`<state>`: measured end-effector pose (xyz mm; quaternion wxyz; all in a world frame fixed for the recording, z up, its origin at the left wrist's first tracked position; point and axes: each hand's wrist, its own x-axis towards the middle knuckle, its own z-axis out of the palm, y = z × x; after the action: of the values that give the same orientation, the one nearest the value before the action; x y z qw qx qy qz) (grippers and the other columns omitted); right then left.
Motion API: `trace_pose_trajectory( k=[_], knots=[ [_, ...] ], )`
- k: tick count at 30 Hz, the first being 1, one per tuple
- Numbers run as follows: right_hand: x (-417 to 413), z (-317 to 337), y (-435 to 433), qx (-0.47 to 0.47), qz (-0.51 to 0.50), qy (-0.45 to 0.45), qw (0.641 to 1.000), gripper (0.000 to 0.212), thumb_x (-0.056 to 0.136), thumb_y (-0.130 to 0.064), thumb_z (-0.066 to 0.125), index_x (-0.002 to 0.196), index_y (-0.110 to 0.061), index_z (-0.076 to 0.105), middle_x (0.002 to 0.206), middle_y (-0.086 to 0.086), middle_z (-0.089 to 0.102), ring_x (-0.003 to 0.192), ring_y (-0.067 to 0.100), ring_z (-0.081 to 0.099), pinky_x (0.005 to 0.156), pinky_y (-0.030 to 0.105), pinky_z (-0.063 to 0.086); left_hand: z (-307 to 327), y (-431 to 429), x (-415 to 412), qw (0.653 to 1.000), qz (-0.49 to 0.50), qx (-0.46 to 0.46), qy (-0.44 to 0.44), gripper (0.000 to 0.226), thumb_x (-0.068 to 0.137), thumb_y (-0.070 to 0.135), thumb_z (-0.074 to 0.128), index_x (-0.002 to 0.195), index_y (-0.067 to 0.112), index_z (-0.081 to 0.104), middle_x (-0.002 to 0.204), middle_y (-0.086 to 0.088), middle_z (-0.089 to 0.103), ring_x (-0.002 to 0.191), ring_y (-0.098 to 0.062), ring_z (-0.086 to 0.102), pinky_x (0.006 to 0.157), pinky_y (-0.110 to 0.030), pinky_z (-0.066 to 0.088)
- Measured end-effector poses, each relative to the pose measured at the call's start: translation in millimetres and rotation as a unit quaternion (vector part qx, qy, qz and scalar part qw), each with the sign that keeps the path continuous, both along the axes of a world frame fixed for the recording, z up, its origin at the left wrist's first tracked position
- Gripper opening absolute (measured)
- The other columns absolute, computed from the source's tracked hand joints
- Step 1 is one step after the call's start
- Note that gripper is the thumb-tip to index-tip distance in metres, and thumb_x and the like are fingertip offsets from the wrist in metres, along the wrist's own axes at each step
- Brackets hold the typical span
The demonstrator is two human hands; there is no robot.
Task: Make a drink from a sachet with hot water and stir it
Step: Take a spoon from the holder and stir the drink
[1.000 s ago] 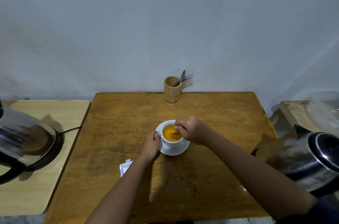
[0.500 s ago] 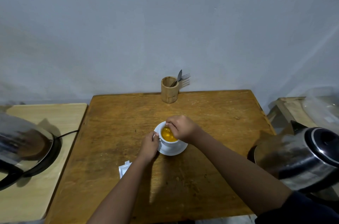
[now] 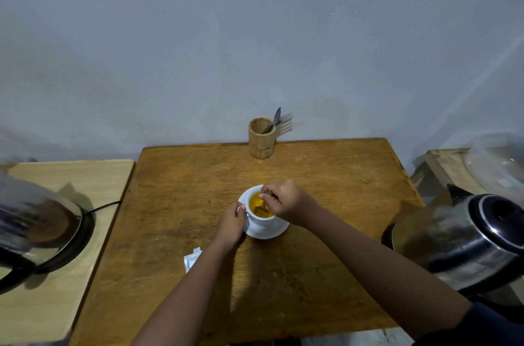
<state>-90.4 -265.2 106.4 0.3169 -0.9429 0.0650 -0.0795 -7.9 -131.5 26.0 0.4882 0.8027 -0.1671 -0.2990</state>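
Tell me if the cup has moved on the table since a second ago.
No. The cup sits on its saucer in line with the bamboo holder as before; only the camera shifted. The left hand steadies it.

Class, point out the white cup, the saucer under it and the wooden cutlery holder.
white cup [image 3: 262, 221]: head view, front outer wall.
saucer [image 3: 268, 233]: head view, bare near rim.
wooden cutlery holder [image 3: 261, 144]: head view, front of its side.

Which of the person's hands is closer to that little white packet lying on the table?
Left. The left hand grips the cup handle, just beyond the sachet beside its forearm. The right hand stirs over the cup, farther off.
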Motion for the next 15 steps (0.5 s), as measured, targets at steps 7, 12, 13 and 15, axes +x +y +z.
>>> trace_pose_trajectory(
  k=[7, 12, 13, 15],
  knots=[
    [4.0, 6.1, 3.0, 0.023, -0.017, 0.02, 0.999, 0.017, 0.09, -0.011, 0.05, 0.085, 0.002, 0.062, 0.08, 0.019, 0.065, 0.069, 0.019, 0.052, 0.057, 0.028, 0.035, 2.0, 0.9, -0.1, 1.0, -0.009, 0.006, -0.003, 0.024, 0.097, 0.018, 0.035, 0.081, 0.014, 0.052, 0.07, 0.001, 0.049, 0.063, -0.011, 0.042, 0.059, -0.029, 0.033],
    [-7.5, 17.5, -11.4, 0.044, -0.005, -0.02, 0.999, 0.013, 0.087, -0.013, 0.053, 0.084, -0.003, 0.061, 0.081, 0.013, 0.065, 0.075, 0.021, 0.059, 0.067, 0.036, 0.051, 3.6, 1.1, -1.0, 1.0, -0.008, 0.016, 0.005, 0.023, 0.097, 0.02, 0.035, 0.087, 0.011, 0.053, 0.076, -0.004, 0.053, 0.069, -0.016, 0.046, 0.059, -0.028, 0.035],
    [-10.2, 19.9, -14.4, 0.045, 0.003, -0.023, 0.999, 0.012, 0.087, -0.012, 0.053, 0.083, -0.003, 0.061, 0.082, 0.013, 0.065, 0.077, 0.02, 0.059, 0.07, 0.037, 0.053, 3.0, 0.8, -0.5, 1.0, -0.008, 0.016, 0.001, 0.023, 0.097, 0.019, 0.035, 0.087, 0.011, 0.053, 0.08, -0.006, 0.054, 0.074, -0.018, 0.047, 0.062, -0.03, 0.036],
    [-15.7, 23.9, -19.8, 0.045, 0.007, -0.024, 0.999, 0.009, 0.087, -0.011, 0.054, 0.083, -0.006, 0.061, 0.085, 0.009, 0.066, 0.079, 0.017, 0.059, 0.073, 0.036, 0.053, 2.4, 0.5, 0.2, 1.0, -0.01, 0.019, 0.001, 0.023, 0.097, 0.019, 0.035, 0.089, 0.011, 0.055, 0.086, -0.008, 0.056, 0.079, -0.019, 0.048, 0.069, -0.032, 0.037]
  ],
)
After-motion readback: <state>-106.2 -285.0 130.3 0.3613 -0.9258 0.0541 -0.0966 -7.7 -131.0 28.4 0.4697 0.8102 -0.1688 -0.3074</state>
